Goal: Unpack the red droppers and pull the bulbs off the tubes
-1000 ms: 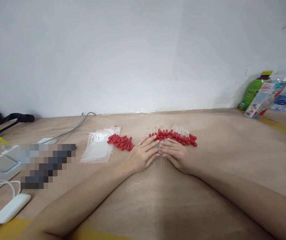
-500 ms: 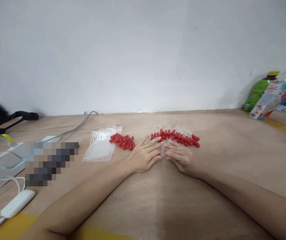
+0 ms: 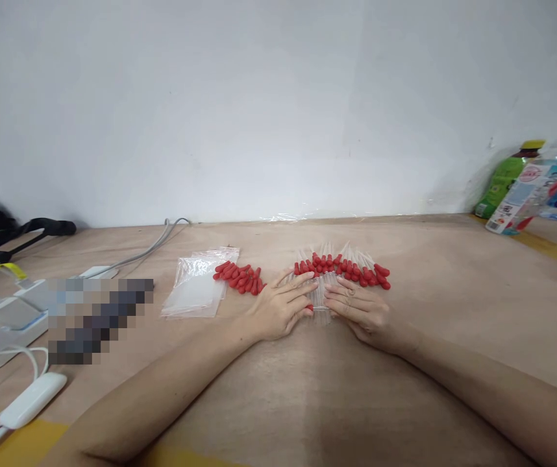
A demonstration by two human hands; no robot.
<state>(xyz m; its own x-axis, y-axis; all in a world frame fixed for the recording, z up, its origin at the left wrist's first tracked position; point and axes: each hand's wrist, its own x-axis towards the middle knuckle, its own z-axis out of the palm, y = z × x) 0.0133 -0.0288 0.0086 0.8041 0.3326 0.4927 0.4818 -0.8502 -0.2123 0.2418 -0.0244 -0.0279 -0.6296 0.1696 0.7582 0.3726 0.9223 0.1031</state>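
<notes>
A row of clear, thin tubes (image 3: 322, 299) lies side by side on the table between my hands. My left hand (image 3: 283, 305) rests on their left side, fingers stretched out, with a small red rubber bulb (image 3: 309, 307) by its fingertips. Flat against the right side of the tubes lies my right hand (image 3: 359, 308), fingers extended. Just beyond the hands, several droppers with red bulbs (image 3: 354, 271) are fanned out, their clear tips pointing to the wall. Loose red rubber bulbs (image 3: 240, 277) are heaped left of my left hand. Part of the tubes is hidden under my fingers.
Clear zip bags (image 3: 193, 285) lie left of the bulbs, partly under them. Power strips and cables (image 3: 32, 392) spread over the left side, near a blurred-out dark object (image 3: 103, 321). Bottles (image 3: 526, 188) stand at the far right by the wall (image 3: 278, 117).
My right hand has shifted slightly right, so more of the tubes shows between the hands. The left hand stays nearly in place.
</notes>
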